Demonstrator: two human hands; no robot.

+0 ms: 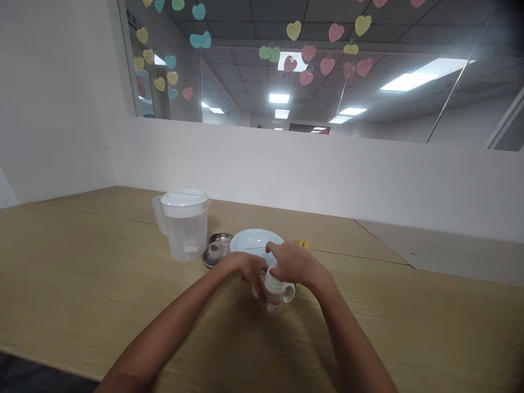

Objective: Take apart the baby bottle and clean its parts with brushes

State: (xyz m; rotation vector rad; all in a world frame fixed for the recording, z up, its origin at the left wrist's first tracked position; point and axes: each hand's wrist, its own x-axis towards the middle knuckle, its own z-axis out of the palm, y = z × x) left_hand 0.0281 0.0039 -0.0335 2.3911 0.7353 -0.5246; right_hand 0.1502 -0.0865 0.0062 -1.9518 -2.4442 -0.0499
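Note:
A clear baby bottle [271, 304] with two side handles and red print stands near the middle of the table. My left hand [251, 268] grips it from the left, fingers pointing down along its side. At its top is a white collar [274, 280], and my right hand [295, 263] closes on this from above and the right, thumb and fingers bent around it. Part of the bottle's top is hidden behind my right fingers. The right-hand handle [289, 293] shows free of both hands.
Behind my hands lies a white plate [256, 237]. Left of it are a round metal dish [216, 248] and a lidded clear pitcher [186, 226]. Something yellow [302, 244] is partly hidden behind my right hand. A white wall [262, 164] with a window borders the wooden table [102, 284].

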